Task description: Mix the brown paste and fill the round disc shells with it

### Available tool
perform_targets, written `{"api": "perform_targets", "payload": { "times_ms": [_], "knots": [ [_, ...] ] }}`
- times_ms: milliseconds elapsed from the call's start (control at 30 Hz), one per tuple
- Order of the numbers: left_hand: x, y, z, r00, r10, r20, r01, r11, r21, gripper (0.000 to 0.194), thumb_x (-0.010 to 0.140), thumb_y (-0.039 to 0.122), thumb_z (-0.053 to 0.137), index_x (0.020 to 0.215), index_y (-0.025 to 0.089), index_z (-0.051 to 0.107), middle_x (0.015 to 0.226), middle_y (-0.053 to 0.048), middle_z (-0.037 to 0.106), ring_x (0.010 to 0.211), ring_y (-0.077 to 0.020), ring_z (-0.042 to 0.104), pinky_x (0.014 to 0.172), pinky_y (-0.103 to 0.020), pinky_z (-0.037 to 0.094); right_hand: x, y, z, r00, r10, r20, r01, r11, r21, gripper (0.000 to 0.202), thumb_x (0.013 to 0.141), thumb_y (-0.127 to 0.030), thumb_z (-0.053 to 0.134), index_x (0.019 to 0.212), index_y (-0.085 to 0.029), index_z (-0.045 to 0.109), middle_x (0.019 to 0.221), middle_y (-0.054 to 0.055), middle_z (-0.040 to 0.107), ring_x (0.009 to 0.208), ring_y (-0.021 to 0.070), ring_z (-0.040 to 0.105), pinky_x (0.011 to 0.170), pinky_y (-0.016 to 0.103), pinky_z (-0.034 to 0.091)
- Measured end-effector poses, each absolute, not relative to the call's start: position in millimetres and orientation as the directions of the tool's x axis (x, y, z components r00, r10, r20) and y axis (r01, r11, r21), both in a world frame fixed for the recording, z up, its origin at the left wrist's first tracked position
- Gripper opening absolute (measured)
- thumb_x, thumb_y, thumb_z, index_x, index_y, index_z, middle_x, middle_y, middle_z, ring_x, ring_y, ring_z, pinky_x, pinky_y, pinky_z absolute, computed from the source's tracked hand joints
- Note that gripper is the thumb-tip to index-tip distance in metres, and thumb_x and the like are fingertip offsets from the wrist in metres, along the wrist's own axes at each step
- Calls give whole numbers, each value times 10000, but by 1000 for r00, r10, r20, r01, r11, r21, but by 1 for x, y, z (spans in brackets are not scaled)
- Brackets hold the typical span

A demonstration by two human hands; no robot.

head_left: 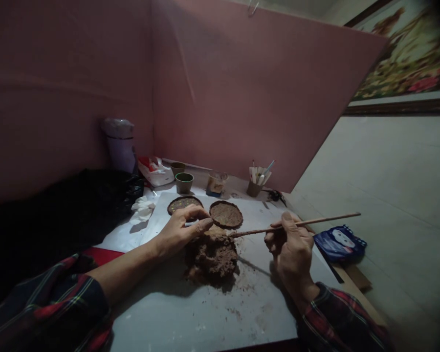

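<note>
The mound (214, 259) of crumbly brown stuff is set on a white sheet (161, 308), with crumbs scattered around it. Its far left edge is overlapped by the left hand (190, 224), by which part of one dish (183, 203) beyond the mound is also hidden. A stick (322, 220) is gripped by the right hand (291, 244), closed around its middle to the right of the mound; its brown-coated end is held at the mound's far right edge. The left fingers are curved towards the thumb, and in this dim light it cannot be told whether anything is pinched between them.

Left of the mound, a tissue (143, 209) and a large black bag (106, 190) are seen; farther beyond, a white and red bag (157, 171) and a purple flask (120, 146) are placed. A blue pouch (340, 244) is seen to the right of the mound. The area beyond the mound is closed off by a pink screen (234, 98).

Two shallow round dishes are counted beyond the mound: yellow flecks are shown in the left one, a rough brown layer in the other (226, 215). Farther beyond, two cups (184, 184) are stood close together, beside one clear jar (215, 184). Pens (260, 175) are held in one pot (254, 189), beyond the mound and to its right.
</note>
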State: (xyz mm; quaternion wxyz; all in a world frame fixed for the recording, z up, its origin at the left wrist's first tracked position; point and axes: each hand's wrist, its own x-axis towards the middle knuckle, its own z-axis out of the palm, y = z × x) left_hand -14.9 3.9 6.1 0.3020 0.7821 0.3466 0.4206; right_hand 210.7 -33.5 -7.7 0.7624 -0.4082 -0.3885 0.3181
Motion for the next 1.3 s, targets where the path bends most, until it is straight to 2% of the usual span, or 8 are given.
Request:
{"api": "perform_targets", "payload": {
  "times_ms": [167,367,500,667,833,1000,1200,1300],
  "knots": [
    [-14,4,5,413,790,452,285,-584,760,225,806,352,538,788,158,653,790,-37,619,779,-175,557,727,-291,419,210,-34,-7,413,851,324,-166,420,-892,342,735,-471,669,641,-164,551,401,-20,565,274,69,436,265,147,287],
    [-15,6,3,429,789,439,277,-577,768,231,800,341,535,765,147,656,776,-46,607,784,-183,554,734,-303,411,212,-32,-7,469,834,291,-249,441,-862,312,739,-445,679,661,-169,557,428,-35,568,314,76,477,281,149,303],
    [-16,7,2,435,784,442,274,-583,765,239,809,353,532,773,153,657,781,-46,611,789,-183,551,733,-304,414,211,-32,-9,347,886,306,-189,386,-903,323,736,-458,677,669,-163,566,446,-4,603,300,82,477,275,158,316],
    [-15,7,1,431,791,435,281,-575,768,246,805,361,533,774,155,664,788,-50,617,793,-187,551,740,-308,416,211,-32,-10,427,836,344,-185,453,-872,298,758,-439,665,683,-167,566,449,-16,597,307,85,490,276,159,326],
    [-14,6,3,437,790,429,282,-574,769,257,796,369,534,750,148,659,780,-50,605,790,-187,549,743,-305,410,209,-36,-9,296,892,342,-172,402,-899,326,750,-465,664,679,-161,571,467,6,620,309,91,498,273,164,340],
    [-15,6,2,440,797,414,308,-567,764,271,818,379,524,754,149,653,780,-46,595,792,-183,537,746,-301,407,211,-33,-10,417,831,367,-169,468,-867,315,760,-449,663,685,-157,573,451,0,611,297,86,484,260,153,307],
    [-15,6,1,444,792,419,305,-574,760,250,817,360,527,753,151,650,773,-41,595,790,-182,530,752,-311,394,210,-34,-13,258,899,353,-137,396,-908,311,788,-452,634,707,-154,593,492,17,635,333,93,514,287,160,343],
    [-15,6,1,440,789,429,290,-576,764,253,817,363,528,749,148,645,772,-40,585,779,-177,530,738,-307,395,209,-38,-14,298,868,397,-84,438,-895,288,791,-423,640,696,-154,603,486,7,623,343,87,510,296,157,346]
  ]
}}
